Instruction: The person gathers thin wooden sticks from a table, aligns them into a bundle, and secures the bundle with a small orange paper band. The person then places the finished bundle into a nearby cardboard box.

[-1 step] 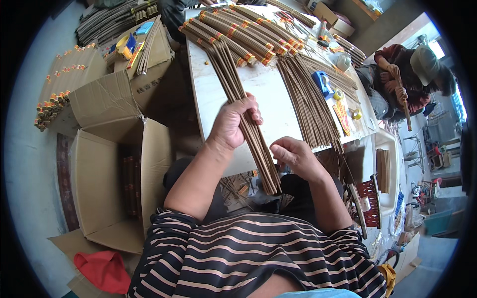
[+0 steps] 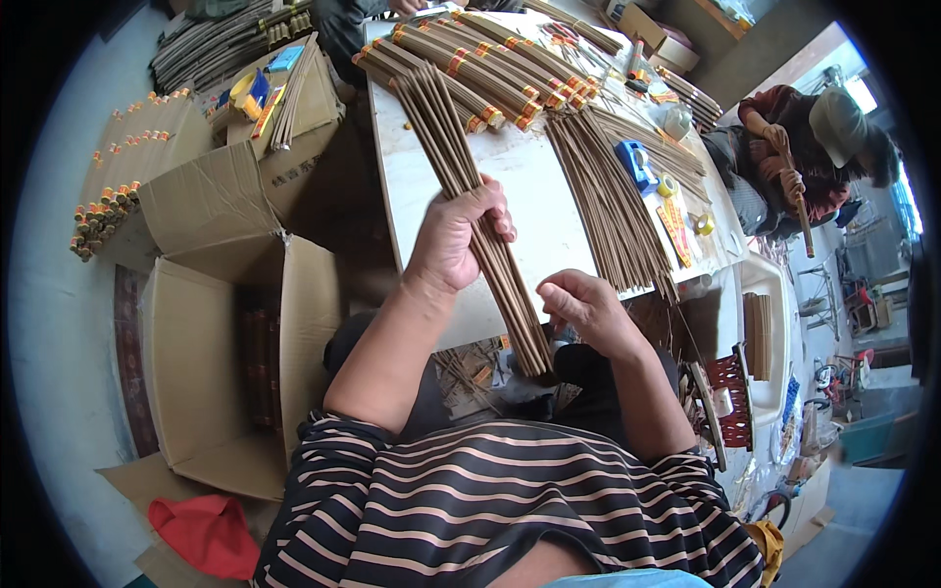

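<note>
My left hand (image 2: 459, 230) is wrapped round a bundle of thin brown incense sticks (image 2: 505, 279), held at a slant over the table's near edge. The sticks' upper ends fan out a little toward the far left, and the lower ends hang past the edge in front of my lap. Just right of those lower ends, apart from them, is my right hand (image 2: 586, 312). Its fingers are curled in with the thumb against them; whether anything is between them is hidden. Loose incense sticks (image 2: 613, 201) lie in a wide row on the table, right of the held bundle.
Labelled incense bundles (image 2: 470, 64) are heaped across the white table (image 2: 397, 186). A blue tape dispenser (image 2: 637, 167) and yellow tape rolls (image 2: 704, 224) lie on the right. An open cardboard box (image 2: 206, 392) stands at my left. A co-worker (image 2: 794, 157) sits at the right holding a stick bundle.
The stick bundle in my left hand has shifted slightly up and away, its upper ends moving a little left. My right hand has barely moved.
</note>
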Motion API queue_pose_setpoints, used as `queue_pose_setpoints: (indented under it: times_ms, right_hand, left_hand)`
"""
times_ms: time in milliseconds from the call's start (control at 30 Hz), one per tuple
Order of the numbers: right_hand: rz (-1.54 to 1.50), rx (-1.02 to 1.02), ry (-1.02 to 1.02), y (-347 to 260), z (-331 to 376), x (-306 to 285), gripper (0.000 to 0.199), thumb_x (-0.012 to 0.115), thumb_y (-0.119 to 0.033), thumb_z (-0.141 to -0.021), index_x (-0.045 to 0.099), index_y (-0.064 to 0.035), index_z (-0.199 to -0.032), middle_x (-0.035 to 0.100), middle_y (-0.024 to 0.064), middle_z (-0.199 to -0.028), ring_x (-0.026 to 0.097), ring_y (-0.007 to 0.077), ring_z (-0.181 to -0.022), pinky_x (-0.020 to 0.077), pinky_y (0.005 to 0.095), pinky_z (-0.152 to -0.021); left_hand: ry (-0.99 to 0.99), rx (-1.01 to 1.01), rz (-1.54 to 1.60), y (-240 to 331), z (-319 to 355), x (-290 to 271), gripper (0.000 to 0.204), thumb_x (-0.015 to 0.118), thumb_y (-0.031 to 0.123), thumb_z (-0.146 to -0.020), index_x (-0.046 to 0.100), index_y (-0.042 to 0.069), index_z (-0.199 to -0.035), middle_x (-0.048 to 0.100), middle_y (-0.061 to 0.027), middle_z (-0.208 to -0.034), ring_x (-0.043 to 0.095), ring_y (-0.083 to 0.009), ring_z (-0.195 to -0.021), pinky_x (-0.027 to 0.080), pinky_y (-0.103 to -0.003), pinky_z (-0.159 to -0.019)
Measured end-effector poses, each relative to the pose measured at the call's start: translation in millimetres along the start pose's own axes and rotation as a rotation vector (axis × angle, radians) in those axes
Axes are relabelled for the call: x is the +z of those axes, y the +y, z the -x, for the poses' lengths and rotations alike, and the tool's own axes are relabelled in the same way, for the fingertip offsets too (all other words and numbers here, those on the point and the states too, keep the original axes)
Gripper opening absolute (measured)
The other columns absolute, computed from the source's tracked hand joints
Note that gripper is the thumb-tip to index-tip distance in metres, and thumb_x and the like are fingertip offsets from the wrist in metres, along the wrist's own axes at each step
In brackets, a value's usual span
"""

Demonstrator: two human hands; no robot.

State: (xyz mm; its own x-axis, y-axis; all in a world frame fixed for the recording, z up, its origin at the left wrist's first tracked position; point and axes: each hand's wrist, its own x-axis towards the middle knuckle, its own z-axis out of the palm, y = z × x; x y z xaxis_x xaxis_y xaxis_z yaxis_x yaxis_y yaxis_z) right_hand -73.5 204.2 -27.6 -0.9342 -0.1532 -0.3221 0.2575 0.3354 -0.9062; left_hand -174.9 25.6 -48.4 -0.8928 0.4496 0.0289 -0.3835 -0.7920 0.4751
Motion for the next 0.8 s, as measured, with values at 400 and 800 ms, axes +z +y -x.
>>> queue_pose_setpoints:
  times_ms: [400, 800]
  right_hand:
    - [-0.151, -0.004, 0.070, 22, 27, -14, 0.027, 0.058, -0.025, -0.089, 0.060, 0.0014, -0.093, 0.057, 0.0018, -0.071, 0.053, 0.0076, -0.061, 0.0451, 0.0216, -0.058]
    - [-0.186, 0.037, 0.055, 30, 31, -15, 0.026, 0.057, -0.024, -0.090, 0.059, 0.0016, -0.095, 0.057, 0.0012, -0.074, 0.052, 0.0075, -0.063, 0.0462, 0.0222, -0.059]
  left_hand:
    - [-0.096, 0.451, -0.890, 5, -9, 70, 0.012, 0.066, 0.005, -0.081, 0.054, 0.003, -0.082, 0.056, 0.0021, -0.073, 0.050, -0.0054, -0.067, 0.044, -0.022, -0.061]
    - [-0.090, 0.556, -1.031, -2, -12, 70, 0.021, 0.065, 0.009, -0.083, 0.052, 0.002, -0.098, 0.056, -0.0024, -0.083, 0.057, -0.0098, -0.070, 0.051, -0.024, -0.062]
